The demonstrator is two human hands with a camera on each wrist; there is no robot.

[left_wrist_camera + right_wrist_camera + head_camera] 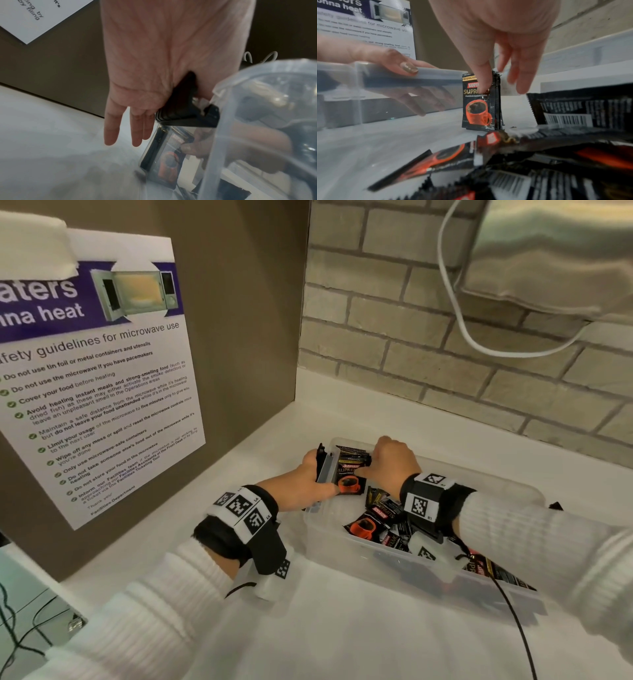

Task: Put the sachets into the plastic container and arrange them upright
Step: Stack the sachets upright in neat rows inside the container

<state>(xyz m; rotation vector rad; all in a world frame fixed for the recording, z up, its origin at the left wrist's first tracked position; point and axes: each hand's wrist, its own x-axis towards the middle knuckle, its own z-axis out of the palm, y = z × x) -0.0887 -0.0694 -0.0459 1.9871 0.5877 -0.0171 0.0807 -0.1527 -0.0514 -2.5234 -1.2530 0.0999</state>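
A clear plastic container [496, 475] stands on the white counter. At its far-left end a small stack of black sachets with a red cup print [349, 474] stands upright. My right hand [371, 462] reaches inside and pinches that stack [477, 111], thumb on its front face, fingers behind it. My left hand [315, 474] grips the container's left end. Its thumb [409, 67] lies on the rim, and its straight fingers [135, 129] hang down outside the wall by the black latch [188, 119]. Several loose sachets [376, 518] lie flat and jumbled in the rest of the container [539, 162].
A brown panel with a microwave safety poster [102, 371] rises close on the left. A brick wall [445, 337] runs behind, with a white cable [455, 302] and a metallic appliance [548, 251] above. A black cord [513, 611] trails over the container's near right corner onto the counter [342, 638].
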